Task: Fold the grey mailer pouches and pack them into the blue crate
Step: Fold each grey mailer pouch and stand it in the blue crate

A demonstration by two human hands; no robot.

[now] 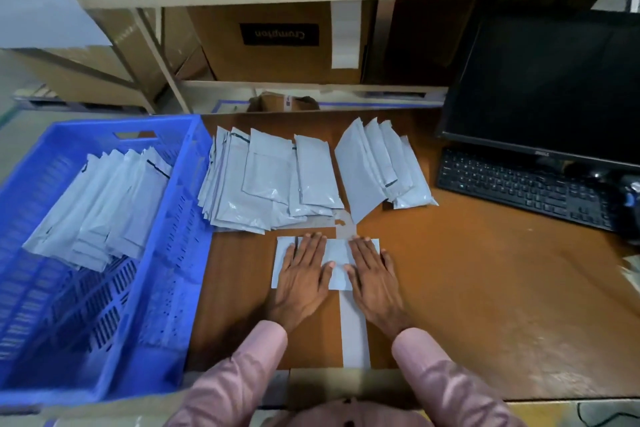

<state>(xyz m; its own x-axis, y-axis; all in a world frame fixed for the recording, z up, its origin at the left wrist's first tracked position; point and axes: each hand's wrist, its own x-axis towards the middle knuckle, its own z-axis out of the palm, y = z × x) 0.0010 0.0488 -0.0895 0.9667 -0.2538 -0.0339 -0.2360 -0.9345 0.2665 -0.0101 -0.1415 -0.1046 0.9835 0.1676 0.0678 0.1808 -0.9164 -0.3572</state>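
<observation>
Both hands, the left hand point(302, 269) and right hand point(371, 270), press flat-fingered, gripping nothing, on the folded pouch point(336, 260), likely light, slick, floppy film best pinched along its crease.

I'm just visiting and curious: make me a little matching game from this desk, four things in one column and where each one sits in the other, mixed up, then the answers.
Things:
1. blue crate
2. keyboard
3. pouch under both hands
4. Crompton box

Places:
A. on the shelf behind the desk
B. at the right, in front of the dark monitor
C. at the left edge of the desk
D. at the near middle of the desk, pressed flat

Pairs: 1-C, 2-B, 3-D, 4-A
</observation>
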